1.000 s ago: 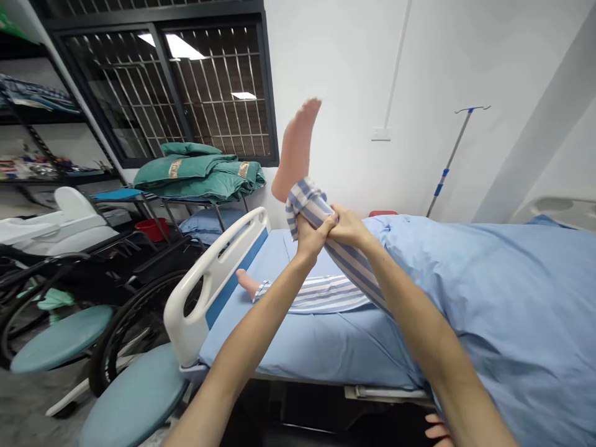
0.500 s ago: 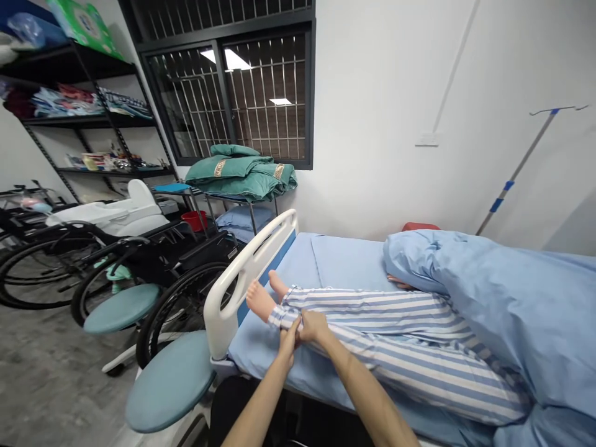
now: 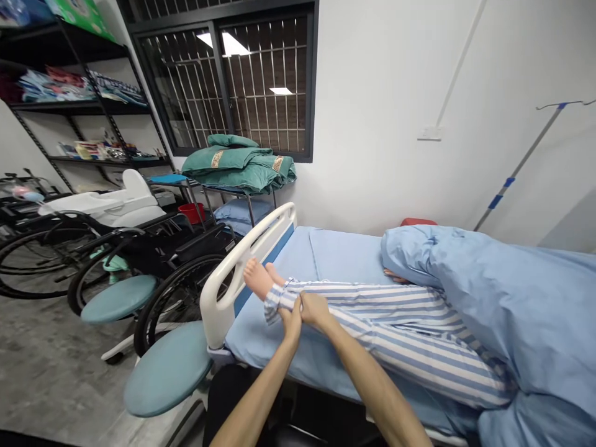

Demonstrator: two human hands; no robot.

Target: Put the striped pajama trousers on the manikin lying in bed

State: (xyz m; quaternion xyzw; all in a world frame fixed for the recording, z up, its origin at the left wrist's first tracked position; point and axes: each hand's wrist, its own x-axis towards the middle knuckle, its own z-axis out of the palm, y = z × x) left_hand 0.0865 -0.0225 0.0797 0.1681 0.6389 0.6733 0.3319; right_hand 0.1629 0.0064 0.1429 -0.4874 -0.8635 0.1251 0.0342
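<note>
A figure in blue-and-white striped trousers lies on the bed with its bare feet toward the white footboard (image 3: 216, 304). My left hand (image 3: 292, 323) and my right hand (image 3: 315, 309) are side by side, both closed around the nearer lower leg (image 3: 287, 299) just above the ankle. That leg is held a little above the sheet, its foot (image 3: 257, 279) pointing up in front of the far foot (image 3: 274, 274). Loose trouser cuff hangs below the ankle. The far leg (image 3: 363, 292) rests on the mattress. My fingertips are mostly hidden behind the leg.
A blue quilt (image 3: 512, 298) covers the figure's upper part at right. Left of the bed stand two round stools (image 3: 170, 369), a wheelchair (image 3: 186, 273) and shelves (image 3: 93, 105). Folded green bedding (image 3: 237, 164) lies under the window. An IV pole (image 3: 521, 164) rises behind the bed.
The nearer leg has risen slightly in my hands, and its foot now covers more of the far foot. My view has shifted a little.
</note>
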